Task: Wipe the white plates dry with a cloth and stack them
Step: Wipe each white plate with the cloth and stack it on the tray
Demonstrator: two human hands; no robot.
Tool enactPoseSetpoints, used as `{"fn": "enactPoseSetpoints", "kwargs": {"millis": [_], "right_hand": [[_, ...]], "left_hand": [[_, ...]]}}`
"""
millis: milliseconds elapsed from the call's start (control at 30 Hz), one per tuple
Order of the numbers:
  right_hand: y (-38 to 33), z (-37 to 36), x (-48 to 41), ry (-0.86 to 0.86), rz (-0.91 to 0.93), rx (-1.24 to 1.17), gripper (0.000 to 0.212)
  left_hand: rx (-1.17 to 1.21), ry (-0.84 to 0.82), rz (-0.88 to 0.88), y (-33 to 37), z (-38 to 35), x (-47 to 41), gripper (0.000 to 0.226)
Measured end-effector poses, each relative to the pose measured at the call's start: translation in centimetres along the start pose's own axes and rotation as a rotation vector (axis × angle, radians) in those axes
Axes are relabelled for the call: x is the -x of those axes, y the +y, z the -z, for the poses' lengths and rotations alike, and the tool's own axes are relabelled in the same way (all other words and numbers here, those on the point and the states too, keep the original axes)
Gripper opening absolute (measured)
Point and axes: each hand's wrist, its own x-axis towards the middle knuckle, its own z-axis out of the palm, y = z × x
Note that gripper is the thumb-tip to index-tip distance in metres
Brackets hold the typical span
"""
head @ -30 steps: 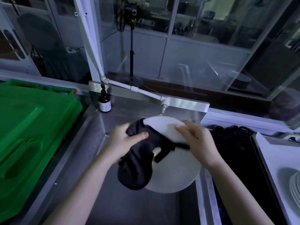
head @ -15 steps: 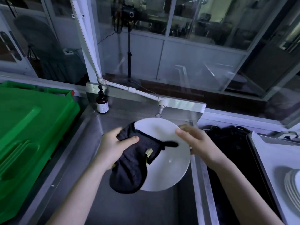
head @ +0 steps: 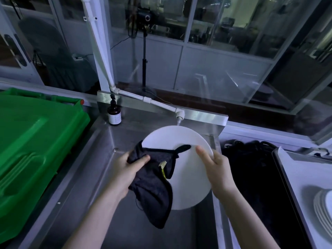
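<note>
A round white plate is held tilted over the steel sink. My right hand grips its right rim, thumb lying across the face. My left hand grips a dark cloth against the plate's left side; the cloth has a yellow tag and hangs down past the plate's lower edge. A stack of white plates rests at the far right edge on a tray, partly cut off by the frame.
A green plastic bin lid fills the left side. A brown pump bottle stands at the sink's back left corner, under a white pipe tap. A dark bundle lies between sink and tray. Glass panels stand behind.
The plate has shifted slightly up and away from me, its face turned more toward the camera. The cloth's loose end slid along the plate toward my right thumb. Both hands kept their hold.
</note>
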Motion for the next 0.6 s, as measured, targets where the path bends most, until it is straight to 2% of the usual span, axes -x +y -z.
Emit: {"fn": "enactPoseSetpoints", "kwargs": {"millis": [67,167,267,300,400,500,600], "right_hand": [[-0.6,0.4,0.0,-0.070,0.050,0.131,0.054],[-2.4,0.2,-0.3,-0.254,0.218,0.440,0.052],[-3.7,-0.3,-0.7,-0.377,0.343,0.583,0.052],[-3.9,-0.3,-0.9,-0.370,0.366,0.580,0.053],[-3.6,0.3,-1.4,-0.216,0.313,0.396,0.048],[-1.7,-0.3,-0.5,0.034,0.088,0.023,0.043],[0.9,-2.1,0.7,0.300,-0.173,-0.267,0.026]], "left_hand": [[-0.204,-0.128,-0.066,1.1,0.7,-0.6,0.019],[-0.561,-0.316,-0.175,3.3,0.5,-1.4,0.030],[-0.723,-0.370,-0.269,4.1,-0.2,-1.6,0.034],[-0.667,-0.335,-0.273,3.9,-0.4,-1.4,0.029],[-0.240,-0.096,-0.152,2.6,-1.0,-0.6,0.016],[0.057,0.069,-0.024,1.1,-1.8,-0.3,0.012],[0.158,0.157,0.128,-0.8,-3.0,0.1,0.016]]}}
